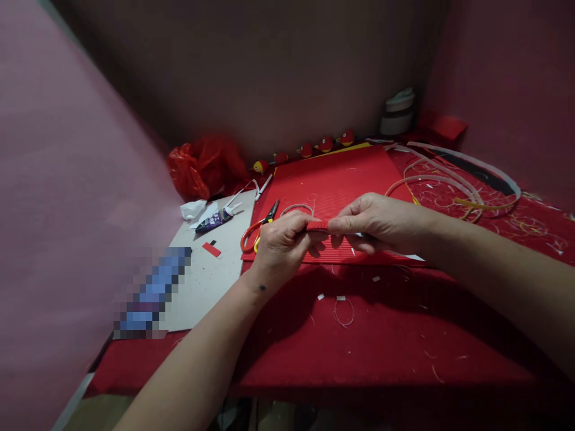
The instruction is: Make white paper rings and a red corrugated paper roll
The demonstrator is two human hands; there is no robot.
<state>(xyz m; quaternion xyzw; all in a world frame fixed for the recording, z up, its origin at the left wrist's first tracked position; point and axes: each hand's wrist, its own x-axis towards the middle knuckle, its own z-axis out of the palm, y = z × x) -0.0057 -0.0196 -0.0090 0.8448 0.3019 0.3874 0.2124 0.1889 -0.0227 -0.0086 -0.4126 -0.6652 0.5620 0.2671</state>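
Note:
A short red ribbed strip (318,225) is stretched between my two hands, above a large red ribbed sheet (332,179). My left hand (285,239) pinches the strip's left end, its fingers curled. At the other end, the thumb and fingers of my right hand (366,224) close on the strip. Orange-handled scissors (251,236) lie just left of my left hand, partly hidden behind it, with dark blades pointing away. A thin loop of cord (296,207) shows behind my left hand.
On the left, a grey board (209,293) bears a glue tube (214,219) and a red scrap (211,249). Behind are a red plastic bag (202,164) and several small red ornaments (326,143). Coiled strips (453,185) lie at right; a cord loop (344,312) lies in front.

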